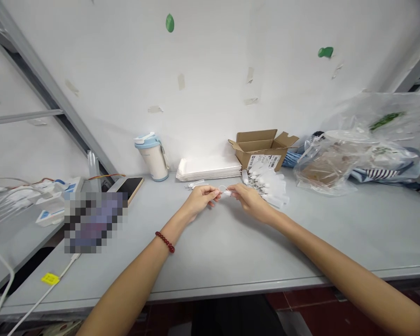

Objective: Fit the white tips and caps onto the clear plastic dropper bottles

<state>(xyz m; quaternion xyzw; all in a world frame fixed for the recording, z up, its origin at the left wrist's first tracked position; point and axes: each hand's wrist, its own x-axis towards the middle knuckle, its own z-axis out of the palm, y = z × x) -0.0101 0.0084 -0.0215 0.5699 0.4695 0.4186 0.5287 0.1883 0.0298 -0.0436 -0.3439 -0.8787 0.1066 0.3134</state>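
Between my hands, above the grey table, is a small white piece (227,192) with a thin pale loop. My right hand (251,200) pinches its right end. The fingertips of my left hand (202,199) are closed together at the loop's left side. Too little shows to tell exactly what the piece is. Just beyond my right hand lies a heap of similar white pieces in clear sleeves (275,184), with thin dark wires or pins among them. A few small white bits (196,184) lie past my left hand.
Behind my hands stand a stack of white padded envelopes (210,169), an open cardboard box (262,149) and a lidded cup (153,158). Plastic bags (329,163) and blue cloth (388,175) fill the right. A phone (133,186), a blurred patch and white cables (68,267) are left.
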